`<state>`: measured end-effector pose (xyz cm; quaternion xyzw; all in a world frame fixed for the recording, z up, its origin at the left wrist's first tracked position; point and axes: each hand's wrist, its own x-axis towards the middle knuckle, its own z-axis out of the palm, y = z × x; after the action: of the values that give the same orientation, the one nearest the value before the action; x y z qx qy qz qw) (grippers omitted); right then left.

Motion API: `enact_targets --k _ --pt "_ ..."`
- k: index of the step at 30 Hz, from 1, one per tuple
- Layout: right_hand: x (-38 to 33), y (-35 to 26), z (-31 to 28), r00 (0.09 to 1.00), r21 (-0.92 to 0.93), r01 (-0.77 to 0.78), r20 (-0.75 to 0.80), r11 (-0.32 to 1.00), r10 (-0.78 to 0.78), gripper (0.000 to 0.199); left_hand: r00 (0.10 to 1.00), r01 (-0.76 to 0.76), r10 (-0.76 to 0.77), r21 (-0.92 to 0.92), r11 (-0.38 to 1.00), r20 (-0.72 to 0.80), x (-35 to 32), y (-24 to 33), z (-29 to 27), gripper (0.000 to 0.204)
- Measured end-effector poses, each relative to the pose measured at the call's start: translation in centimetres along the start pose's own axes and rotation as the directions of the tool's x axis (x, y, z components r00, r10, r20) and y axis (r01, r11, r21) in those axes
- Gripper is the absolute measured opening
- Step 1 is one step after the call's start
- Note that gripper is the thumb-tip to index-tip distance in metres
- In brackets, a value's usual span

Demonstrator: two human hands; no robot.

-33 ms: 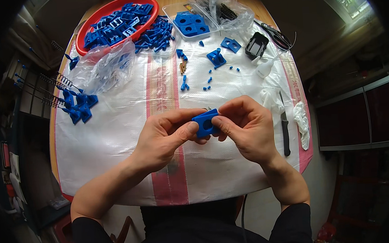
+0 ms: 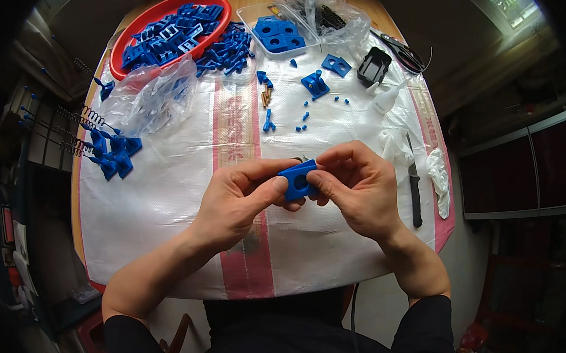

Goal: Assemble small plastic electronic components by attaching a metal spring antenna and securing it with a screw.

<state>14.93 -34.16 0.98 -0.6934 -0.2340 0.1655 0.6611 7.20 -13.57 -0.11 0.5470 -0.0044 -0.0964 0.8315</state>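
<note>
Between both hands, above the middle of the white woven sheet (image 2: 161,218), is a blue plastic plate with a round hole (image 2: 294,190). My left hand (image 2: 242,196) pinches its left side, thumb in front and fingers behind. My right hand (image 2: 357,184) grips the right side, its thumb pressed on the face beside the hole. A second blue layer shows slanted along the top edge, and a small metallic bit pokes up behind it. The fingertips at the back are partly hidden. Farther off lie a blue plate with a knob (image 2: 316,84) and a flat two-holed blue plate (image 2: 336,66).
A red basin (image 2: 115,60) of blue parts stands far left, beside a clear bag (image 2: 153,107). Spring-tailed blue pieces (image 2: 117,154) lie left. Brass pins (image 2: 266,97), a clear box (image 2: 317,48), a black holder (image 2: 374,66), scissors (image 2: 402,53), a white bottle (image 2: 386,100) and a black-handled knife (image 2: 416,200) lie around.
Almost nothing differs. The held blue plate and my fingers have shifted very slightly; both hands keep their grip.
</note>
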Motion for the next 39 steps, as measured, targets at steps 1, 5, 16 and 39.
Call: enact_targets --k 1,5,16,39 --pt "-0.2 0.4 0.2 0.999 -0.024 0.045 -0.012 0.999 -0.045 0.019 1.0 0.025 -0.025 -0.045 0.999 -0.002 0.0 -0.2 -0.2 0.038" --pt "0.5 1.4 -0.4 0.894 -0.302 0.449 0.14 0.841 -0.426 0.035 0.998 0.039 -0.039 -0.006 0.999 -0.047 -0.4 0.0 -0.6 0.034" --pt "0.3 0.8 -0.7 0.859 -0.379 0.508 0.292 0.773 -0.421 0.054 0.996 0.089 -0.089 -0.058 0.994 0.01 -0.9 0.4 -0.8 0.036" --pt "0.2 0.3 -1.0 0.87 -0.376 0.488 0.284 0.788 -0.403 0.049 0.961 -0.273 0.25 0.275 0.922 0.117 -0.9 -1.6 -0.9 0.049"
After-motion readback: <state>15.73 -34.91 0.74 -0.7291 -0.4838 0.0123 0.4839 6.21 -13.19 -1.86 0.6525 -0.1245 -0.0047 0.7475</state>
